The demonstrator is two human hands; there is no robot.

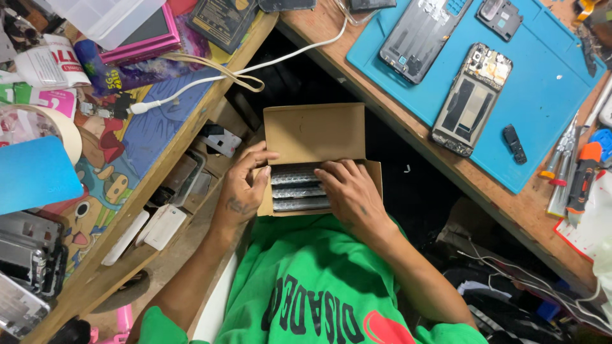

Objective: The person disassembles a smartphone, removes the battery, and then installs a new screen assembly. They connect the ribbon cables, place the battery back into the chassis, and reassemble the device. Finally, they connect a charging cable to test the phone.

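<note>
A small brown cardboard box rests open on my lap, its flap up, holding several flat silvery packets stacked on edge. My left hand grips the box's left side, thumb and fingers curled over the rim. My right hand lies over the packets on the right, fingertips pressing into the row. My green shirt is below the box.
A blue work mat on the wooden bench at right carries an opened phone body, another phone frame and a small black part. Screwdrivers lie at its right edge. A white cable crosses to the cluttered left desk.
</note>
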